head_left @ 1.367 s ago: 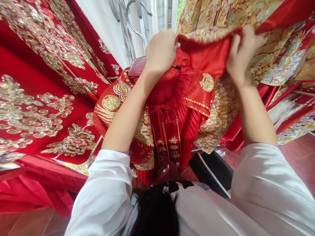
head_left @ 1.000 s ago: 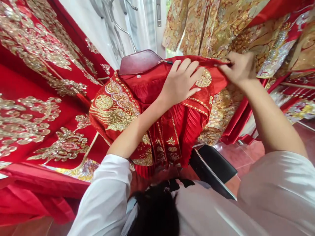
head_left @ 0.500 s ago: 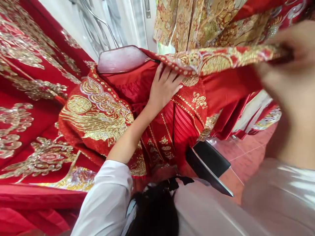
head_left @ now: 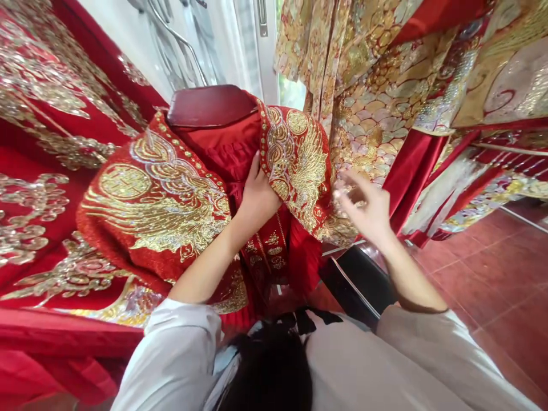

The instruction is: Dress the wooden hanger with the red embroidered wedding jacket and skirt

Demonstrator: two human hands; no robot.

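A red jacket (head_left: 162, 200) with gold phoenix-like embroidery hangs over the shoulders of a dress form (head_left: 209, 105), above a red pleated garment (head_left: 220, 151). My left hand (head_left: 261, 197) is at the jacket's right-hand front edge, its fingers partly hidden by the beaded border; it appears closed on that edge. Just off the jacket's right shoulder, my right hand (head_left: 368, 208) is raised with fingers apart and slightly bent, holding nothing. The right front panel (head_left: 299, 165) drapes down over the form's shoulder.
Gold scale-patterned garments (head_left: 363, 125) hang close behind on the right. Red beaded gowns (head_left: 38, 142) crowd the left side. A black box-like object (head_left: 363, 279) stands low on the red tiled floor (head_left: 483, 268). A metal rail (head_left: 184, 43) is at the back.
The jacket's right front panel, earlier pulled out far to the right, now lies over the form's shoulder. My right hand has let go and come inward; my left hand has shifted slightly down and left.
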